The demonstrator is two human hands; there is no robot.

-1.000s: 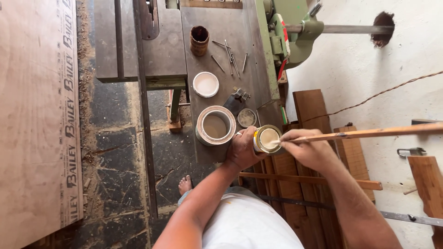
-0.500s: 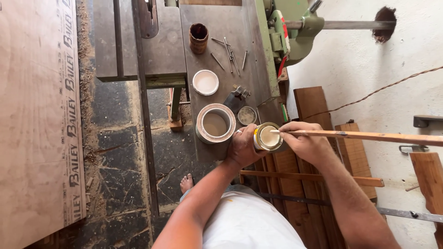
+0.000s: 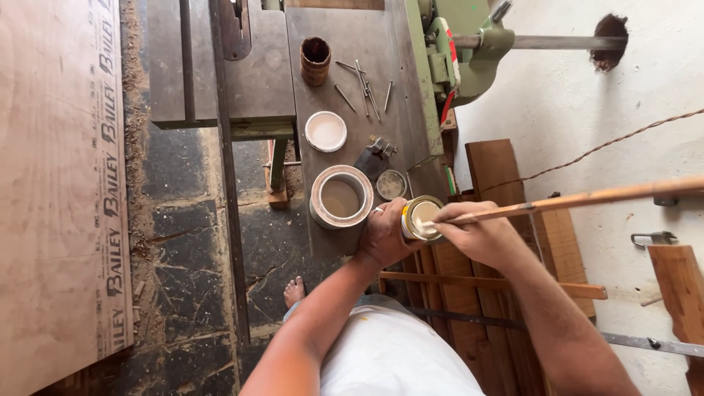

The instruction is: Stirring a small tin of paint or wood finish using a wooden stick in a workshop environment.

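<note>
Hands meet at the near edge of the metal counter. Left hand wraps the small open tin, its grip pressed around the wall, apparently to steady it just past the counter's edge. Right hand pinches a long wooden stick, tip lowered into the tin's pale contents; the length trails away to the right. Larger open tin stands just beside, its white lid set apart behind it. Loose nails and a rusty cup lie well clear at the far end.
</note>
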